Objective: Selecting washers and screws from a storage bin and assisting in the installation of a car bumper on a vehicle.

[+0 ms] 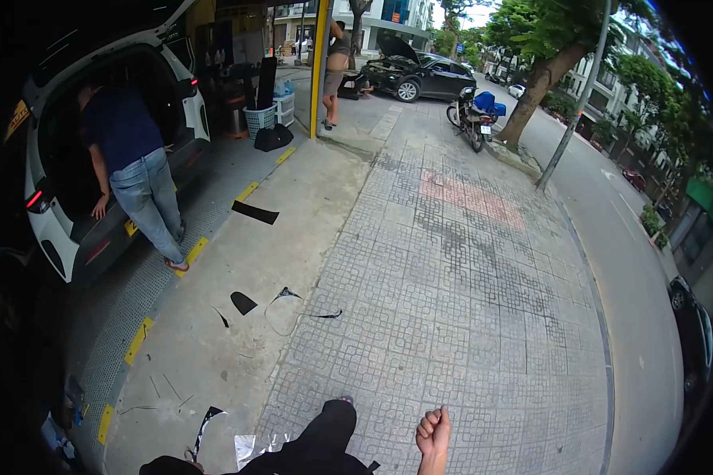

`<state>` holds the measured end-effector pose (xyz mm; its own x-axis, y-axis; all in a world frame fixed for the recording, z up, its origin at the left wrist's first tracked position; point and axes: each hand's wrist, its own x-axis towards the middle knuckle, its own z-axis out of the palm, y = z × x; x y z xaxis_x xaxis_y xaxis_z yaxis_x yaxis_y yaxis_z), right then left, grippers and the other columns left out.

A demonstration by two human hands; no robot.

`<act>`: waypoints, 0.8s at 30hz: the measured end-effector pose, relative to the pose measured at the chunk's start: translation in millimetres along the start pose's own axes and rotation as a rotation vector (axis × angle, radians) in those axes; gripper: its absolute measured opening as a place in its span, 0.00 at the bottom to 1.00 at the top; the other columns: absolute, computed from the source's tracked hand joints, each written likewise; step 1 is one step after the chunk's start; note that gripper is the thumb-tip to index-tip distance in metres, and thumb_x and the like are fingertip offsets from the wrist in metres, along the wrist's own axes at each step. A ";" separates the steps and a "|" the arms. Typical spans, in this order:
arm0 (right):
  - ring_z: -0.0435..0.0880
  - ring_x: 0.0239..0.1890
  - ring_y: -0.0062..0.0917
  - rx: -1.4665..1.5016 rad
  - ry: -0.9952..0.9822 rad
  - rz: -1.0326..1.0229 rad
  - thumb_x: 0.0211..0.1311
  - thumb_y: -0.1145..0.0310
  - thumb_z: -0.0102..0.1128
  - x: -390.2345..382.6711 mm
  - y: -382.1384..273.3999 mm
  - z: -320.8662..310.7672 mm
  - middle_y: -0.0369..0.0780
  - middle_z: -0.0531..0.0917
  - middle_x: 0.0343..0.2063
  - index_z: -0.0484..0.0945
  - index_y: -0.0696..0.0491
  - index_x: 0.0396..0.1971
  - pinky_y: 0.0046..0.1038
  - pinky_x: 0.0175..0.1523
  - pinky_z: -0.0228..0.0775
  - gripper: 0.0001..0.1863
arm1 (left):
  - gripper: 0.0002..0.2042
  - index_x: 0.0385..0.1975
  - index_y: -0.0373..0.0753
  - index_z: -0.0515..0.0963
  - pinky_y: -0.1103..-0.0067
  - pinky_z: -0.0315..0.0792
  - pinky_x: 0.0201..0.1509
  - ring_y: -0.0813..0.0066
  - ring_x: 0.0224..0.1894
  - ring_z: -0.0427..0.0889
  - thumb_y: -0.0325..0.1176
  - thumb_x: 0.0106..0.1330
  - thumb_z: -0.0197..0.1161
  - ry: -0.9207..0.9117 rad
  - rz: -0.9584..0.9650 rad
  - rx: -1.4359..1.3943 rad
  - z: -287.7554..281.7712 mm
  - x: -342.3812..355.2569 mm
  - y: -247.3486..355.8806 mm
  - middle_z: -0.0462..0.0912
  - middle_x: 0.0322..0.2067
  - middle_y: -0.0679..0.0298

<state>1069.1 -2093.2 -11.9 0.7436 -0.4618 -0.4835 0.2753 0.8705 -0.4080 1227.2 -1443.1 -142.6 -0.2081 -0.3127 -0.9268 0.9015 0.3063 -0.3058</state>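
Note:
My right hand (433,431) is at the lower edge, right of my dark-clothed leg (329,427). Its fingers curl into a loose fist above the patterned paving (483,364), and I see nothing in it. My left hand is out of view. Beside my legs, a black strip with a pale edge (206,427) and a shiny silvery sheet (249,450) lie on the ground. Farther ahead on the concrete are a black rounded piece (243,302), a thin black curved strip (221,317) and a tangled black-and-clear scrap (285,294).
At left, a person (127,134) leans into the open back of a white car (55,245). A black flat piece (255,212) lies near the yellow-marked edge (139,340). Beyond stand a basket (261,120), another person (337,71), a black car (444,77) with raised hood, and a motorbike (477,119).

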 end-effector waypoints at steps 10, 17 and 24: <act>0.70 0.23 0.19 0.118 -0.368 0.172 0.77 0.62 0.51 480.4 -157.8 282.3 0.39 0.77 0.30 0.72 0.54 0.30 0.16 0.18 0.60 0.14 | 0.20 0.54 0.35 0.74 0.68 0.81 0.38 0.60 0.36 0.86 0.44 0.72 0.57 0.320 0.816 0.465 466.7 124.2 239.4 0.85 0.37 0.52; 0.77 0.61 0.52 0.259 -0.364 0.235 0.75 0.67 0.49 823.8 -246.4 463.4 0.63 0.71 0.60 0.75 0.67 0.32 0.39 0.62 0.80 0.17 | 0.18 0.58 0.34 0.75 0.78 0.78 0.49 0.71 0.45 0.86 0.41 0.79 0.50 -0.372 1.322 0.808 1110.8 -45.2 445.4 0.86 0.40 0.58; 0.67 0.68 0.57 0.331 -0.372 0.317 0.79 0.58 0.44 1130.0 -310.5 575.8 0.60 0.76 0.54 0.73 0.61 0.25 0.48 0.75 0.61 0.24 | 0.18 0.55 0.29 0.76 0.74 0.80 0.50 0.68 0.42 0.86 0.37 0.79 0.50 -0.560 1.076 0.716 1399.8 -64.3 539.9 0.86 0.35 0.55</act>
<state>2174.8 -2787.2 14.3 0.9680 -0.1313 -0.2138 0.1354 0.9908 0.0044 2258.5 -2516.2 57.3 0.7209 -0.5844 -0.3725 0.5509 0.1570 0.8197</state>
